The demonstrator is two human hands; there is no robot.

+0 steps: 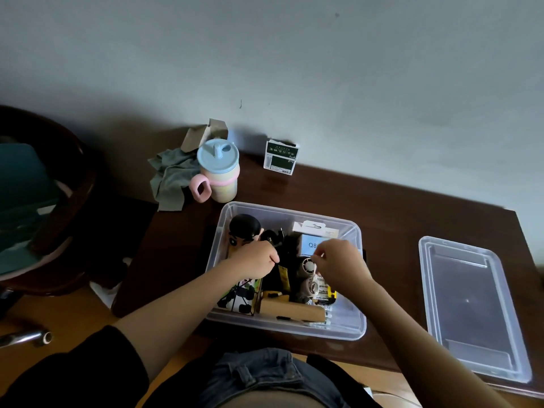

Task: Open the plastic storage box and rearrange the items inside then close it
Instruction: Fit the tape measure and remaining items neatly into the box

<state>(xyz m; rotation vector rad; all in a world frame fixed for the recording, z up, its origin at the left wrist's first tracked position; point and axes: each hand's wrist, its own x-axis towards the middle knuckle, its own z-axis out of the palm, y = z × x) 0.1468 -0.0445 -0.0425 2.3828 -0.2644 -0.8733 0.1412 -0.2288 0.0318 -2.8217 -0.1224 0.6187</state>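
Note:
The clear plastic storage box (pixel 350 325) stands open on the dark wooden table, packed with small items. Its clear lid (pixel 471 307) lies flat on the table to the right. Both hands reach inside the box. My left hand (pixel 256 259) is curled, its fingertips pinching something dark and thin that I cannot identify. My right hand (pixel 338 263) pinches a small pale item just above a round white gadget (pixel 306 267). A black-haired figurine (pixel 244 228), a blue Q8 carton (pixel 310 244), a wooden block (pixel 291 309) and batteries (pixel 322 290) also sit in the box.
A pastel cup with a blue lid and pink handle (pixel 217 172) stands behind the box beside a grey cloth (pixel 170 178) and a cardboard piece (pixel 203 134). A small green-and-white box (pixel 281 157) leans at the wall. A chair (pixel 44 201) is at left.

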